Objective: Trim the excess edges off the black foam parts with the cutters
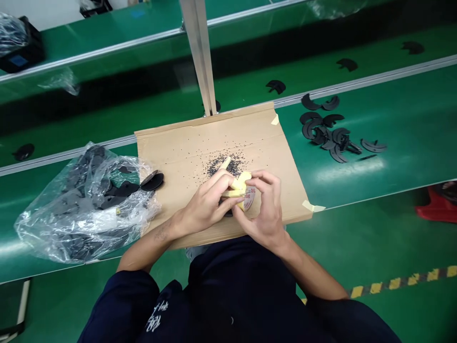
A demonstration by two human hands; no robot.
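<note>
Left hand (205, 205) and right hand (267, 212) both grip one tape roll (247, 199) over one cardboard sheet (250, 128), near one plastic bag (71, 209)

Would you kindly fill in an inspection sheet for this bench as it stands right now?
Surface: green bench with a cardboard sheet taped at its right corners.
Job's things: tape roll with yellowish strips, held over the cardboard sheet.
Clutter: black crumbs on the cardboard sheet; loose black crescent parts to the right; plastic bag of black parts to the left.
Grippers: left hand and right hand both closed on the tape roll.
Cables: nothing seen.
Surroundings: metal post behind; striped floor tape at lower right.
</note>
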